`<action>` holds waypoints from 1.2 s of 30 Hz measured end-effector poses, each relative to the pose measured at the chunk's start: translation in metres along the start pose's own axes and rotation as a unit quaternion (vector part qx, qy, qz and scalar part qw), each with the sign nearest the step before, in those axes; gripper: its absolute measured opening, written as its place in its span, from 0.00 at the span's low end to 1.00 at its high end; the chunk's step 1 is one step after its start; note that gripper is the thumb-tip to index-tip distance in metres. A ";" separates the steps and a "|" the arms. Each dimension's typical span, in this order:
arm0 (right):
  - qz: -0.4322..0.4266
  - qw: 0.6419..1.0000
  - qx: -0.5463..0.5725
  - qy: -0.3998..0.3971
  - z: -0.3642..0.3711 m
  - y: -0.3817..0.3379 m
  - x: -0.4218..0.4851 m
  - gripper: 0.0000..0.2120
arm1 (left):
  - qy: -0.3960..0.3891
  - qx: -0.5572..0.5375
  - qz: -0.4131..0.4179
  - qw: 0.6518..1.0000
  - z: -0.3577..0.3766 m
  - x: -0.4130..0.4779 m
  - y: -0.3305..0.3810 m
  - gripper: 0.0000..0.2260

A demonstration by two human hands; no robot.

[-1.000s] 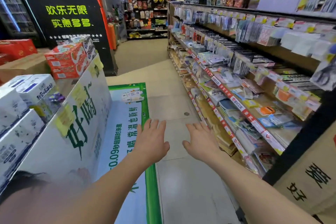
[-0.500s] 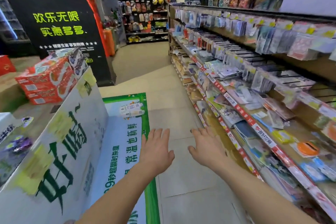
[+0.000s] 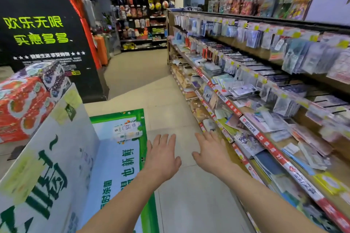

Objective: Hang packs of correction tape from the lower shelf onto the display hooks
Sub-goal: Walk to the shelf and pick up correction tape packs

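My left hand (image 3: 161,155) and my right hand (image 3: 210,152) are stretched out palm down over the aisle floor, fingers apart, holding nothing. A long stationery rack runs along the right. Its lower shelf (image 3: 269,143), edged with a red and white price strip, carries loose flat packs. Above it, rows of display hooks (image 3: 265,70) hold hanging packs. The picture is too blurred to tell which packs are correction tape. My right hand is just left of the lower shelf's edge, not touching it.
A white display stand with green lettering (image 3: 56,157) stands close on the left, with red cartons (image 3: 22,104) on top. A green floor sticker (image 3: 121,147) lies beside it. A black sign (image 3: 41,30) and sports goods shelves (image 3: 144,15) close the far end.
The view has moved forward along the aisle and the rack has come closer on the right. Both hands stay outstretched and apart, holding nothing.
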State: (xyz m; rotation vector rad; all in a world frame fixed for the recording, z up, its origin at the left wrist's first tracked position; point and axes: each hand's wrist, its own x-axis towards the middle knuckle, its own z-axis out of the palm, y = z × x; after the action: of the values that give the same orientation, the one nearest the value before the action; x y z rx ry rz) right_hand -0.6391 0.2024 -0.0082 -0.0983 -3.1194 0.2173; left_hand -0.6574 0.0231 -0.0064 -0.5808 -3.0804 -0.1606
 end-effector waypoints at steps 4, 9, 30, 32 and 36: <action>0.027 0.999 0.003 0.021 0.008 -0.019 0.075 0.32 | 0.018 0.003 0.026 0.999 0.003 0.077 -0.047 0.34; 0.056 0.998 0.012 0.033 0.005 -0.053 0.169 0.33 | 0.012 -0.001 0.055 0.998 -0.014 0.162 -0.112 0.34; 0.045 0.999 0.022 0.017 0.015 -0.030 0.605 0.32 | -0.010 -0.005 0.030 0.999 -0.006 0.569 -0.226 0.34; 0.043 0.999 0.022 0.014 0.014 -0.025 0.642 0.32 | -0.008 -0.007 0.025 1.000 -0.010 0.608 -0.234 0.34; 0.045 0.999 0.029 0.008 0.013 -0.014 0.704 0.33 | -0.009 0.002 0.033 0.999 -0.013 0.674 -0.242 0.34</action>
State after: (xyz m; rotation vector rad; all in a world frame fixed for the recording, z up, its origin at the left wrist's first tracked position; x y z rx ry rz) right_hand -1.3431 0.2315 -0.0125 -0.2392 -3.0929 0.3079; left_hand -1.3736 0.0427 -0.0029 -0.6859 -3.0728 -0.1499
